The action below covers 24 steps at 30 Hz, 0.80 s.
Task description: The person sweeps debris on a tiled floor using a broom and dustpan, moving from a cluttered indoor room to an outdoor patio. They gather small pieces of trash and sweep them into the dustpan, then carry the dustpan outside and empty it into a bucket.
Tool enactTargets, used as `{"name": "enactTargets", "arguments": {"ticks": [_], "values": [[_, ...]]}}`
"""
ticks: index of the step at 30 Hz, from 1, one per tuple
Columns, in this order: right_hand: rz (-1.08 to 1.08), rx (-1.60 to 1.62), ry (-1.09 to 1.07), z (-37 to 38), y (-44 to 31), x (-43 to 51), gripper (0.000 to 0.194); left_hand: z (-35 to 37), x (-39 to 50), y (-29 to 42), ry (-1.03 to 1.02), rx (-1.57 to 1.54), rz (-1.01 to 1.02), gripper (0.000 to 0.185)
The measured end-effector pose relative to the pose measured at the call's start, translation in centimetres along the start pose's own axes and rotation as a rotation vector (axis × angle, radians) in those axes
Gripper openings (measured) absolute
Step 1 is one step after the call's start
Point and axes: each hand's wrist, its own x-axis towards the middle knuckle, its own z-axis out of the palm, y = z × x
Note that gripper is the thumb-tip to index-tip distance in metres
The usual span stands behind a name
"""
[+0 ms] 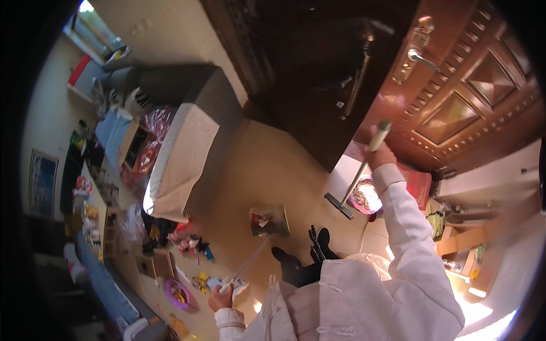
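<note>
My right hand is closed around the handle of a long-handled broom. The broom's narrow dark head rests on the floor beside a pink-rimmed basin whose contents are partly lost in bright light. Down at the left, my left hand grips the long handle of a dustpan. That dustpan lies on the tiled floor in front of my dark shoes, with red and white litter in it.
A grey sofa with a pale cover stands at the left. Ahead are a dark door and a brown panelled door. A purple basin, plastic bags and scattered items lie at the lower left. Wooden shelving stands at the right.
</note>
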Motion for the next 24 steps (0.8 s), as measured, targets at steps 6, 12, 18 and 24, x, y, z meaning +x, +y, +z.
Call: {"name": "enactTargets", "arguments": {"ticks": [6, 12, 18, 24], "values": [[-0.165, 0.288, 0.05, -0.2, 1.2, 7.7, 0.07, -0.2, -3.2, -0.8, -0.031, -0.047, -0.135, 0.045], [-0.075, 0.359, 0.025, 0.4, -2.3, 8.2, 0.033, -2.2, -6.6, -2.5, 0.008, 0.009, -0.238, 0.043], [-0.157, 0.355, 0.007, 1.3, -0.3, 8.6, 0.048, -2.8, -8.0, -5.7, 0.002, 0.037, -0.276, 0.042], [-0.252, 0.271, -0.1, 4.5, -2.4, 1.0, 0.061, -1.3, -9.3, -11.2, 0.031, 0.112, -0.195, 0.044]]}}
